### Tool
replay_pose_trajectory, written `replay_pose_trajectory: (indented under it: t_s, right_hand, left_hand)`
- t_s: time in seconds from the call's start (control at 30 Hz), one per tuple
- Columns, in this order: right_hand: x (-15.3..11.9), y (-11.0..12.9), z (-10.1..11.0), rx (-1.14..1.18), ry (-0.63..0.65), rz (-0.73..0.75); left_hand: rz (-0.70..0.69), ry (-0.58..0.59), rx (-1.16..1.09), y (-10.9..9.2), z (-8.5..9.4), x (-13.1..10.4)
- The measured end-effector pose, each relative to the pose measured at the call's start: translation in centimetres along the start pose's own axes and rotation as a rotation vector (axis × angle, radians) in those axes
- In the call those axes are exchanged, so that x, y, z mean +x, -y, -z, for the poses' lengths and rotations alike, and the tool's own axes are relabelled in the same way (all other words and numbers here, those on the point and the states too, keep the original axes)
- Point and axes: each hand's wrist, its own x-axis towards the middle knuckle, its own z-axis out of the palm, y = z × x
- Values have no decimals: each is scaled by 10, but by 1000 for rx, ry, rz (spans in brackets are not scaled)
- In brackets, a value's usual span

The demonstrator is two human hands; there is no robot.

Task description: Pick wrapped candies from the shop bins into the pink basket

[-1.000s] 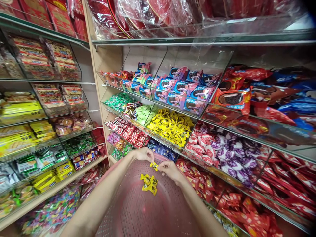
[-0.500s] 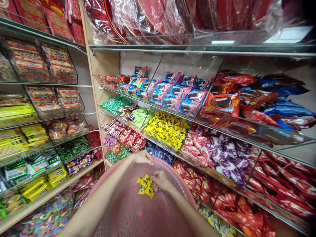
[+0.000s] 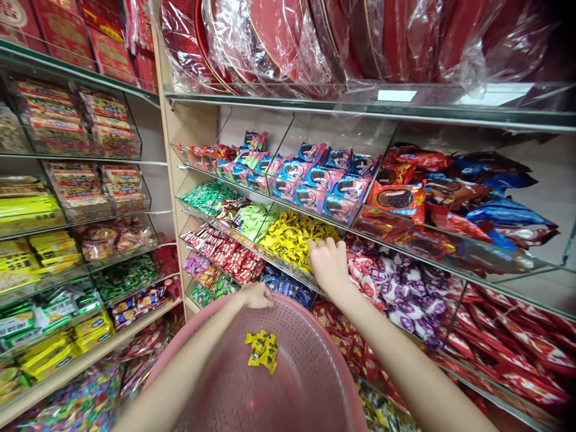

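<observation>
A large pink perforated basket (image 3: 297, 384) is held at its far rim by my left hand (image 3: 257, 295), its fingers curled over the edge. Several yellow wrapped candies (image 3: 263, 350) lie together inside it. My right hand (image 3: 329, 264) is at the right side of the bin of yellow candies (image 3: 292, 237), beside the red-and-white and purple candies (image 3: 396, 279). Its fingers are bent down, and their tips are hidden, so what they touch or hold does not show.
Clear shelf dividers and front lips surround the bins. Packaged cookies (image 3: 333, 180) sit on the shelf above. Red plastic-wrapped trays (image 3: 274, 42) stand on the top shelf. Another shelf unit with snack packs (image 3: 54, 306) is on the left.
My right hand has moved up and right from the candies in the basket to the shelf bin. The left hand remains at the rim. The view has shifted slightly.
</observation>
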Motion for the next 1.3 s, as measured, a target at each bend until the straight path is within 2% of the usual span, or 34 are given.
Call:
replay_pose_trajectory:
  t_s: [0.17,0.3,0.37,0.5,0.6,0.67,0.73,0.8,0.9,1.0,1.1,1.17,1.23,1.3]
  right_hand:
    - [5,2,-22,-138,27,-26]
    - [6,3,-29,-104,9,-27]
    - [6,1,-24,-66,4,-38]
    - [-4,0,2,11,-64,-42]
    - [-27,12,5,221,-75,88]
    - [-46,27,-14,440,34,240]
    - [-64,45,-49,601,242,335]
    - [-76,62,-88,574,438,332]
    - [-82,81,-132,507,486,344]
    - [-82,94,-147,426,425,390]
    - [-81,100,-146,400,383,385]
    - [-80,100,-136,412,360,357]
    - [-74,95,-117,443,320,343]
    - [-64,83,-88,460,261,335]
  left_hand:
    - [-8,0,-22,4,-2,2]
    - [-10,-25,-12,6,-5,4]
    - [-1,-26,-15,7,-6,4]
    - [-8,-18,-15,7,-5,5]
    - [-4,-13,-8,6,-4,5]
    - [8,-10,7,5,-3,4]
    - [6,-6,18,4,-2,3]
    - [-6,-7,13,4,-1,2]
    - [-11,-16,8,3,0,0]
    - [-17,-13,10,3,0,0]
    - [-7,-22,-2,5,0,2]
    - [-2,-30,-12,8,-1,4]
    - [-9,-34,-15,10,-1,6]
    - [-11,-35,-3,11,-1,7]
